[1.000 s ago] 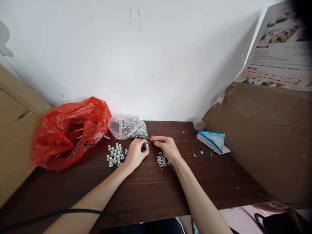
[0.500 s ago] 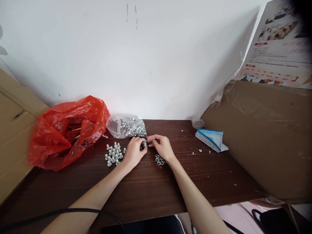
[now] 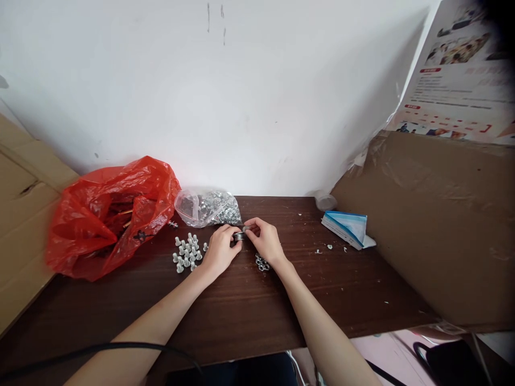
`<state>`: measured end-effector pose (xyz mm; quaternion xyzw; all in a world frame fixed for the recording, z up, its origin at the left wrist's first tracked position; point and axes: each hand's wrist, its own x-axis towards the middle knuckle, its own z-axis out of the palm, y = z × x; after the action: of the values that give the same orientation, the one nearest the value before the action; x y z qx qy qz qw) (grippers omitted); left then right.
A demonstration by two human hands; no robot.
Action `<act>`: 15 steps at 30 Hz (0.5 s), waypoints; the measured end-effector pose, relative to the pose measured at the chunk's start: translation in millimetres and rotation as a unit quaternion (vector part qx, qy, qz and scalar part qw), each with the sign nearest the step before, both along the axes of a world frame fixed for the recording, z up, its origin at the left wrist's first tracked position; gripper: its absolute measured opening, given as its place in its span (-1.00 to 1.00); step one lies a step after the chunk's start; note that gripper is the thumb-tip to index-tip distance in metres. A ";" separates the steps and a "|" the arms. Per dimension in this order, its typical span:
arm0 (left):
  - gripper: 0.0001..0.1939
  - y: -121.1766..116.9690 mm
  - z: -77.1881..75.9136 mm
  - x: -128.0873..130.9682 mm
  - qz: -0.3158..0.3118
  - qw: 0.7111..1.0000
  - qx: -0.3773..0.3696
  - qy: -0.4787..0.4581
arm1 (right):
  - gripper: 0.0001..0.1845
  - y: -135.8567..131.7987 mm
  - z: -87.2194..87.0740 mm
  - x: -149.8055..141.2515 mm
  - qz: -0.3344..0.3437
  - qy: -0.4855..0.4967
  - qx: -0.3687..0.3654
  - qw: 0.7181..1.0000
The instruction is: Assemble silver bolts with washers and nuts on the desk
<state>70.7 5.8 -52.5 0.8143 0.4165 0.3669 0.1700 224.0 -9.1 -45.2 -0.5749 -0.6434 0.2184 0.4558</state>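
Note:
My left hand point(image 3: 221, 249) is closed around a small round metal part point(image 3: 240, 235), held just above the dark wooden table point(image 3: 241, 311). My right hand point(image 3: 264, 242) meets it from the right, fingers pinched on a small silver piece at the part's edge. A cluster of silver bolts point(image 3: 187, 252) stands upright on the table left of my left hand. A small heap of silver nuts point(image 3: 261, 262) lies under my right wrist.
A clear plastic bag of metal hardware point(image 3: 209, 207) lies behind my hands, beside a crumpled red plastic bag point(image 3: 108, 214). A blue and white packet point(image 3: 348, 227) lies at right near a large cardboard sheet point(image 3: 438, 225). A black cable point(image 3: 100, 351) crosses the near left.
My right hand has moved left from over the nuts and closed onto the round part in my left hand. The view has shifted slightly.

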 end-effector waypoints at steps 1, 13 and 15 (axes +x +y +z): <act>-0.79 0.1 0.1 0.1 0.001 1.000 -0.001 0.001 | -0.80 -0.2 0.1 -0.4 0.005 0.002 -0.003 1.000; -0.76 1.6 -1.2 0.2 0.014 1.000 -0.001 0.003 | -0.82 -5.1 7.0 -1.4 0.050 -0.021 -0.010 0.998; -0.65 3.2 -3.7 0.1 0.017 1.000 -0.005 -0.014 | -0.82 -5.4 7.7 -1.0 0.046 -0.029 -0.015 0.998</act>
<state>70.8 9.0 -56.2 0.8009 0.4297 0.3792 0.1736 223.0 -14.5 -37.5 -0.5577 -0.6785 0.2320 0.4182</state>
